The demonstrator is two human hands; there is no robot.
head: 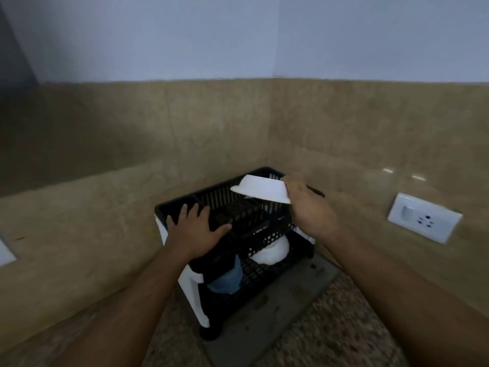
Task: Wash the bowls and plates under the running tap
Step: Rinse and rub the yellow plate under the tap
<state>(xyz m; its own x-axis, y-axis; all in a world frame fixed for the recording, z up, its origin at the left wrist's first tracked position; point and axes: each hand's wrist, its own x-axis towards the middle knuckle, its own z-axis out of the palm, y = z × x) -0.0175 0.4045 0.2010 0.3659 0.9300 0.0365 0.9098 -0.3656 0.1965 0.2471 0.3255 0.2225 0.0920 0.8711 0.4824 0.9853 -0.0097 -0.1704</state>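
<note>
A white bowl (260, 188) hangs upside down over the top tier of a black two-tier dish rack (267, 234) in the counter corner. My right hand (308, 205) grips the bowl by its right rim. Spread flat with fingers apart, my left hand (195, 229) rests on the rack's front left top edge and holds nothing. On the lower tier sits another white bowl (272, 251), upside down, next to a bluish cup (227, 276). No tap or sink is in view.
The rack stands on a grey mat (280, 311) on a speckled stone counter (330, 337). Beige tiled walls meet just behind it. A white wall socket (424, 218) is on the right wall; another white plate (5, 251) shows at the left edge.
</note>
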